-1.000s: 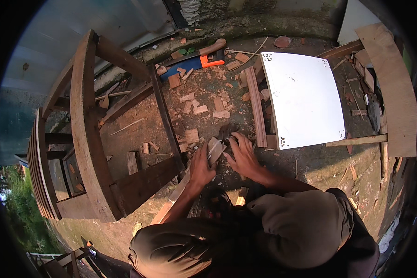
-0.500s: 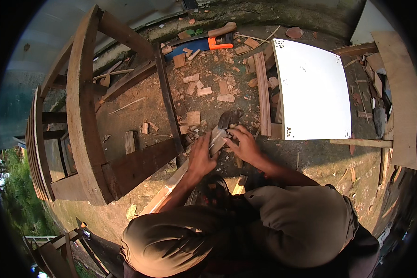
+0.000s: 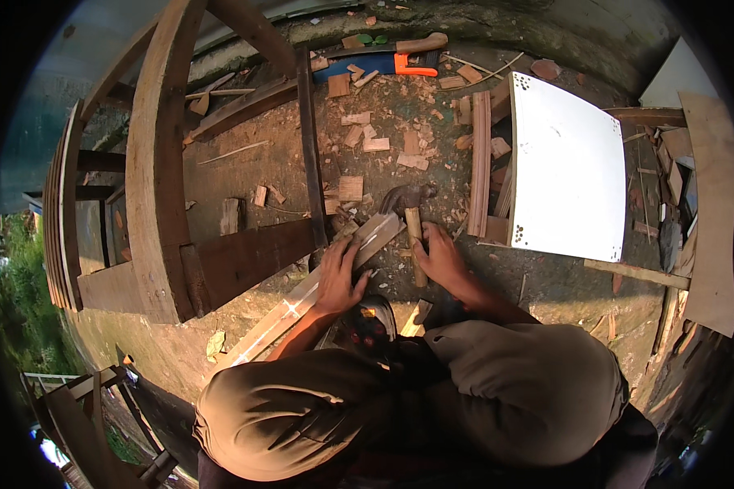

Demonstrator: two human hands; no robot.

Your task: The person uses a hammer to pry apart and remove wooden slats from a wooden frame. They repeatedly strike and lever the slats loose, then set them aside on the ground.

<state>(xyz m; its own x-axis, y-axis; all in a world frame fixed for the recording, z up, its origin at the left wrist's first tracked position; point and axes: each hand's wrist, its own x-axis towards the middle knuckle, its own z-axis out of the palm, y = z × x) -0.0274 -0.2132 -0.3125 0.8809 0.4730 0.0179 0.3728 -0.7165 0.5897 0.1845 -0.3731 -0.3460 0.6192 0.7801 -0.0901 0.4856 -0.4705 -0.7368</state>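
The hammer (image 3: 413, 223) stands at the centre of my remote view, on the littered ground between the person's hands, its pale wooden handle toward the wearer and its dark head at the far end. The head's outline is hard for me to separate from the dark ground. The right hand (image 3: 445, 259) is loosely curled, its fingertips against the handle's right side; whether it closes fully around the handle I cannot tell. The left hand (image 3: 339, 275) lies half-spread over a long wooden strip (image 3: 303, 298), thumb parted from the fingers; the hand and forearm hide part of the strip, and the wearer's leg covers its near end. Below, a shoe (image 3: 375, 314) shows only in part between the knees.

Farther out, wood chips (image 3: 351, 188) are scattered beyond the hammer. To the left, I see a wooden frame (image 3: 156, 167), its top cut off by the picture's edge. To the right, a grooved wooden piece (image 3: 480, 163) lies beside a white panel (image 3: 569, 159) with dark spots at its corners. At the far side lies a saw with a blue blade and orange handle (image 3: 416, 66); any lettering on it is too small for me to read.
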